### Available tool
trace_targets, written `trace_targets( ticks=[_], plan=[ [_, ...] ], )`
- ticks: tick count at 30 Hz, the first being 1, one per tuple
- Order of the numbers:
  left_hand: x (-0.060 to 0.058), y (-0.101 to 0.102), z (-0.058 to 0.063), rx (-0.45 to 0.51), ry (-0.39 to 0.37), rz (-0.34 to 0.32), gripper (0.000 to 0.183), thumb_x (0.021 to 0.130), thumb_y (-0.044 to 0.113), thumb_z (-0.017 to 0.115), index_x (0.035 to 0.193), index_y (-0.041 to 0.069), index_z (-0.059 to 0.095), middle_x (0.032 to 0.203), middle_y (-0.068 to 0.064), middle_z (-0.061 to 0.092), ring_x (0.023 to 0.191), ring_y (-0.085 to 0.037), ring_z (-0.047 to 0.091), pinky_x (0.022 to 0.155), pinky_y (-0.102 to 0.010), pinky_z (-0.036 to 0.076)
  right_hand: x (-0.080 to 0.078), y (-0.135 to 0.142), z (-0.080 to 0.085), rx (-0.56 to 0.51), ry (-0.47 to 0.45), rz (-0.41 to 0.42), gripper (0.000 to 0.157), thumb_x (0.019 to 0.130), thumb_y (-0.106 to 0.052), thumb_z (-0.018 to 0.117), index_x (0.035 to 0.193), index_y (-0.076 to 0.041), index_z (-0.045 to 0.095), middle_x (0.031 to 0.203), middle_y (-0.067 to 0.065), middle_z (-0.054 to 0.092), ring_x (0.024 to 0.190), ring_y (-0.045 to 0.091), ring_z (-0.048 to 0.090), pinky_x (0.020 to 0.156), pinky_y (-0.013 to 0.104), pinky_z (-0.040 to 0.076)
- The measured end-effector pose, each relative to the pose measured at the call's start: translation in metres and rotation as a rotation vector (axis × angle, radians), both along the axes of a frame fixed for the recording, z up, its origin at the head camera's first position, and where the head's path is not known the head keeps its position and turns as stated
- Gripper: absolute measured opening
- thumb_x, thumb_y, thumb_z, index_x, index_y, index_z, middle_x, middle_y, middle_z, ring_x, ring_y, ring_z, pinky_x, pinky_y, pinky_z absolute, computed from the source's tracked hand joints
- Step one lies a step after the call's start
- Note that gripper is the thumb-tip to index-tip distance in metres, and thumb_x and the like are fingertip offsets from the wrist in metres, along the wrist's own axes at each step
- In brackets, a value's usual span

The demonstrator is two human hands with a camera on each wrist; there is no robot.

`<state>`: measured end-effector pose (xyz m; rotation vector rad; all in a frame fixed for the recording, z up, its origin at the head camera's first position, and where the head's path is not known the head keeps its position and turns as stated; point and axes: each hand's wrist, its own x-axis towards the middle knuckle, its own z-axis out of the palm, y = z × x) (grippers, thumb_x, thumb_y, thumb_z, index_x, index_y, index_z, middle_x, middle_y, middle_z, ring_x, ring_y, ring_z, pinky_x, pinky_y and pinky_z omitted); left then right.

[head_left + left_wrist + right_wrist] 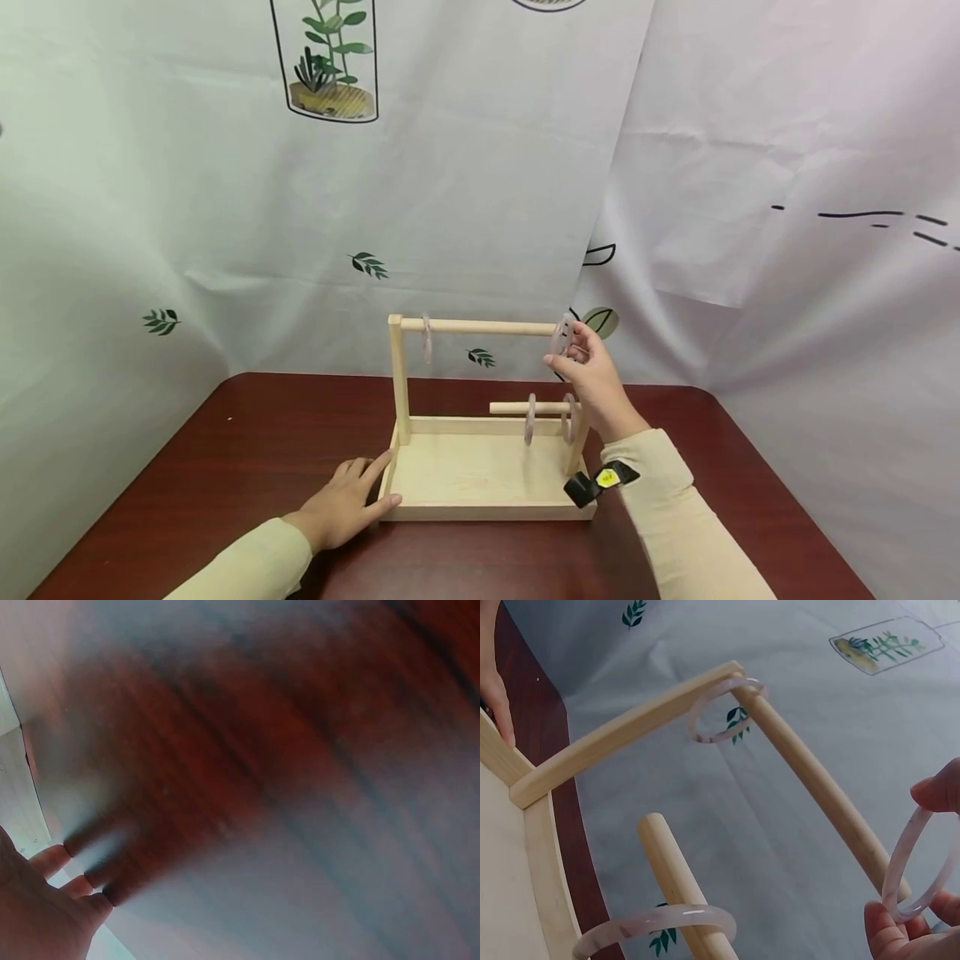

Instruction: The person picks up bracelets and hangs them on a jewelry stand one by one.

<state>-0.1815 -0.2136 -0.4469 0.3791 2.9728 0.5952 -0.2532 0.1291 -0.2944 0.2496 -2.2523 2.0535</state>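
My right hand (600, 392) pinches a pale pinkish translucent bangle (906, 859) between thumb and fingers. This bangle overlaps the free right end of the upper wooden bar (487, 327). Another bangle (427, 337) hangs near the left end of that bar, beside the post. On the short lower bar (506, 407) hang a bangle (529, 419) and a further bangle (568, 418) closer to the right post. At the front left corner of the stand's wooden tray base (480, 512), my left hand (341, 504) rests with fingers spread, thumb at the front rim.
The stand sits on a dark red-brown table (300, 417). Behind and beside it hangs a white cloth (487, 208) printed with leaves and plants. A black strap (600, 482) is on my right wrist, close to the tray's front right corner.
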Motion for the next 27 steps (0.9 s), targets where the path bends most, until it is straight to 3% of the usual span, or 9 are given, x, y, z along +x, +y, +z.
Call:
trace_targets(
  ticks=[10, 18, 27],
  plan=[
    [-0.001, 0.001, 0.002, 0.007, 0.007, -0.012, 0.075, 0.093, 0.06, 0.049, 0.151, 0.015, 0.033, 0.133, -0.021, 0.044, 0.129, -0.044, 0.037, 0.094, -0.062, 0.039, -0.012, 0.004, 0.001, 0.011, -0.048, 0.029, 0.077, 0.092, -0.011, 0.059, 0.155, -0.009, 0.014, 0.155, 0.017, 0.019, 0.144, 0.03, 0.02, 0.113, 0.044, 0.025],
    [0.0, -0.001, 0.0, 0.013, 0.001, -0.011, 0.076, 0.093, 0.06, 0.049, 0.152, 0.015, 0.031, 0.134, -0.021, 0.044, 0.129, -0.045, 0.036, 0.093, -0.063, 0.039, -0.023, -0.002, 0.0, -0.158, -0.089, 0.066, 0.078, 0.091, 0.0, 0.056, 0.154, -0.004, 0.01, 0.153, 0.019, 0.015, 0.143, 0.028, 0.019, 0.112, 0.039, 0.028],
    [0.0, -0.001, 0.0, 0.01, 0.001, -0.004, 0.077, 0.092, 0.062, 0.048, 0.152, 0.016, 0.031, 0.134, -0.021, 0.044, 0.129, -0.045, 0.037, 0.093, -0.063, 0.039, -0.03, -0.007, -0.004, -0.235, -0.127, 0.081, 0.079, 0.091, 0.002, 0.054, 0.155, -0.003, 0.008, 0.155, 0.018, 0.013, 0.142, 0.027, 0.021, 0.112, 0.038, 0.029]
  ],
)
